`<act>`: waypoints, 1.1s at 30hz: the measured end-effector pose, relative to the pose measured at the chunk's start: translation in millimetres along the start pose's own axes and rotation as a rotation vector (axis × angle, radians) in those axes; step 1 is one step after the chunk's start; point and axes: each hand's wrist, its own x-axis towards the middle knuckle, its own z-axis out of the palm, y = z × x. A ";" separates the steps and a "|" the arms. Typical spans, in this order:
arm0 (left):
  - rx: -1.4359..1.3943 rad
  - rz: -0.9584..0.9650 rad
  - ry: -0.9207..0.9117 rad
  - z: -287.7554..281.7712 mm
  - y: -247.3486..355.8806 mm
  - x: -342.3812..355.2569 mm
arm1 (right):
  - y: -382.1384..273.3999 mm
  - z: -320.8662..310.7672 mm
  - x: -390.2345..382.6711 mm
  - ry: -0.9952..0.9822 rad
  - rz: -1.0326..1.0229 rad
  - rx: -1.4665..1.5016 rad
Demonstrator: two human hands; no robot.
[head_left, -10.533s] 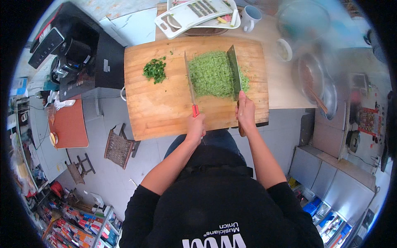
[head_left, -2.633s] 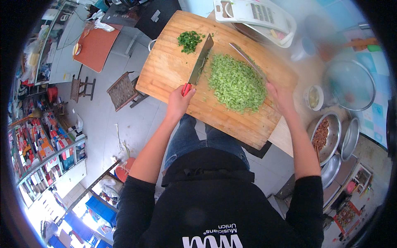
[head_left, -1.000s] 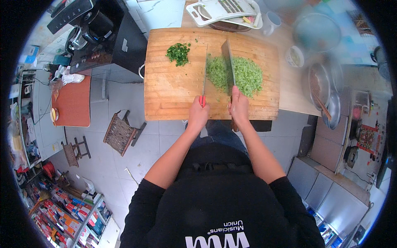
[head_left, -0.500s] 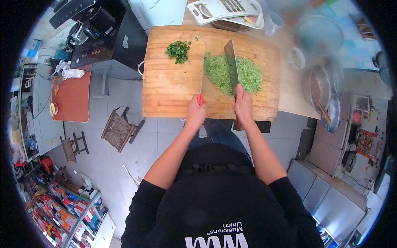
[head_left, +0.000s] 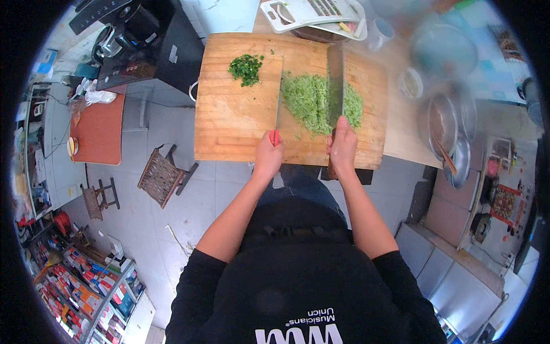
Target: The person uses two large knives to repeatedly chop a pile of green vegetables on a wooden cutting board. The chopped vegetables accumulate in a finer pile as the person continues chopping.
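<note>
Shredded pale-green vegetable (head_left: 308,102) is heaped on a wooden cutting board (head_left: 229,126). My right hand (head_left: 344,145) is closed round the handle of a broad cleaver (head_left: 336,80), whose blade stands in the right part of the heap. At the heap's left edge is a narrow knife (head_left: 279,103), seen almost edge-on. My left hand (head_left: 269,152) grips its red handle near the board's front edge. A small pile of chopped dark-green leaves (head_left: 245,69) lies at the board's far left, apart from both blades.
Behind the board, a white grater (head_left: 312,16) rests over a bowl beside a white cup (head_left: 379,33). To the right are a small bowl (head_left: 410,83) and metal basins (head_left: 441,117) with chopsticks (head_left: 446,157). A woven stool (head_left: 162,176) stands on the floor at left.
The cleaver has moved right through the shredded heap, from its middle toward its right side. The narrow knife in my left hand stays by the heap's left edge.
</note>
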 end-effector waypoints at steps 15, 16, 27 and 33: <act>0.022 -0.016 -0.014 -3.7 4.5 -0.1 | -0.5 -10.4 0.5 -0.045 0.054 0.058; 0.028 -0.032 -0.009 -3.6 4.7 -0.7 | 1.7 -13.3 0.4 -0.022 0.067 0.051; 0.097 -0.021 0.016 -3.4 1.2 0.3 | 25.9 -18.5 12.2 -0.070 0.092 -0.041; 0.050 -0.006 0.007 -2.6 -1.7 -0.1 | 19.3 -19.4 22.6 0.024 -0.157 -0.452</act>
